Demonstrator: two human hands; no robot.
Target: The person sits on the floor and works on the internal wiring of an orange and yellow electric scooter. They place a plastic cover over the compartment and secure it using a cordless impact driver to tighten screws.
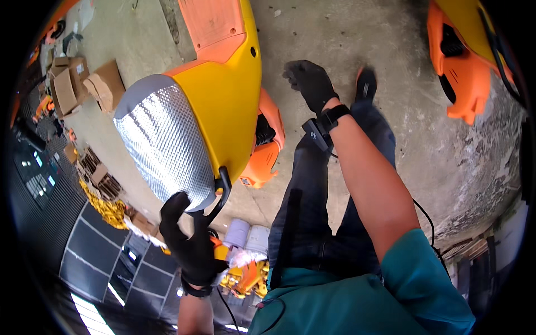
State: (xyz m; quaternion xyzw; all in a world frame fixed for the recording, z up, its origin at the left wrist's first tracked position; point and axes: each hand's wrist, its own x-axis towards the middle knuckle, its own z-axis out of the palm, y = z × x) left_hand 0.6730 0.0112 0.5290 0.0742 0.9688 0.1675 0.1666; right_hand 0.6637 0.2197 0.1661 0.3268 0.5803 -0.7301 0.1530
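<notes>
We observe the left hand (pixel 192 245), gloved in black, its fingers closed around the lower edge of a yellow moulded cover (pixel 223 95) with silver foil lining (pixel 162 145), held raised over the concrete floor (pixel 335 33). The gloved right hand (pixel 310 82) hangs free beside the cover, fingers loosely curled and holding nothing.

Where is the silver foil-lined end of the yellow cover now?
In the head view, the silver foil end is left of centre, directly above the gloved left hand gripping its lower edge.

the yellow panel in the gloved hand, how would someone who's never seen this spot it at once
Start at the grey concrete floor, then find the left hand in a black glove. It grips the lower edge of a big curved yellow panel. Unlike the orange shells nearby, one end is covered in quilted silver foil.
</notes>
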